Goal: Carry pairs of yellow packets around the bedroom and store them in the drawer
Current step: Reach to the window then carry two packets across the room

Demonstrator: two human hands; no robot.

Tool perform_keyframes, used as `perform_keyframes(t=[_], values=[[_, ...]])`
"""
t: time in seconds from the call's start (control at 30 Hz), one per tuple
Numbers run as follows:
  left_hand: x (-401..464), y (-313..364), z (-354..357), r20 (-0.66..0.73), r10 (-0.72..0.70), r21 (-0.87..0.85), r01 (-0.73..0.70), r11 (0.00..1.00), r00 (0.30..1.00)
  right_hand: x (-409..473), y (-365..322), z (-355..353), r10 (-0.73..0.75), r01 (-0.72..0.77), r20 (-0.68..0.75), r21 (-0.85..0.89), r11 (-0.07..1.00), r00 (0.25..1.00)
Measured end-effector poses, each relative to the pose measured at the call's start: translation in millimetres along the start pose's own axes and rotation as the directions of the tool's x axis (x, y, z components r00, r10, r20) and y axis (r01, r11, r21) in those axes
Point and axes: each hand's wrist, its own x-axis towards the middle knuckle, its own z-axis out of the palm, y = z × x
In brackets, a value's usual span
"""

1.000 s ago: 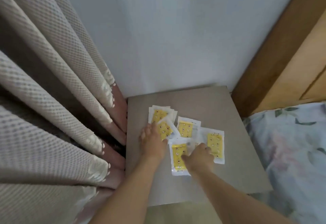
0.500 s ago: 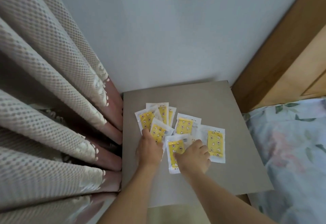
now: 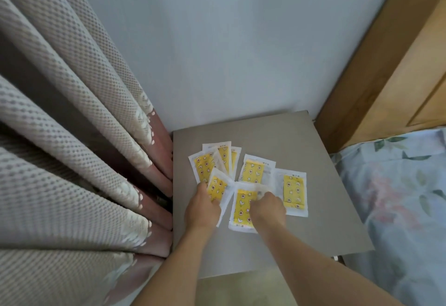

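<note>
A yellow packet is pinched by the left hand and another by the right hand, curled fingers, rest fanned on the desk, so overlapping neighbours could easily get dragged along

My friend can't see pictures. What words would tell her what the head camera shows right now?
Two bare hands reach onto a grey bedside tabletop strewn with yellow packets: the left hand grips one packet, the right hand grips another. Beige curtains hang at left; a floral bedspread lies at right.
</note>
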Motion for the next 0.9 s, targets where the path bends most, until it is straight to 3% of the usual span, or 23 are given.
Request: perform_keyframes(t=[0.07, 0.13, 0.23, 0.37, 0.57, 0.73, 0.9], values=[[-9.1, 8.5, -7.3, -0.01, -0.035, -0.044, 0.035, 0.998, 0.999, -8.9, -1.0, -12.5, -0.082, 0.071, 0.049, 0.194, 0.978, 0.995], [-23.4, 27.0, -19.8, 0.001, -0.075, -0.122, 0.074, 0.99, 0.997, -23.2, -7.4, -39.1, -0.147, 0.128, 0.048, 0.283, 0.951, 0.988], [-47.5, 73.6, -49.1, 0.004, -0.043, -0.237, 0.042, 0.971, 0.999, -49.3, -27.6, -101.6, -0.202, 0.2, -0.026, 0.294, 0.935, 0.979], [-108.8, 170.5, -116.4, -0.049, 0.028, -0.228, -0.038, 0.973, 0.998, -95.1, -38.7, -212.5, -0.252, 0.28, -0.127, 0.305, 0.91, 0.959], [-230.9, 303.3, -181.9, -0.076, 0.245, -0.289, -0.257, 0.922, 0.966, -178.8, 3.3, -396.8, -0.257, 0.353, -0.33, 0.273, 0.895, 0.908], [-302.7, 402.0, -181.9, -0.045, 0.487, -0.298, -0.477, 0.827, 0.872, -228.9, 66.7, -518.9, -0.138, 0.333, -0.521, 0.303, 0.893, 0.843], [-365.5, 498.1, -140.2, 0.115, 0.709, -0.393, -0.624, 0.675, 0.695, -280.6, 150.8, -599.6, 0.071, 0.268, -0.678, 0.382, 0.885, 0.732]])
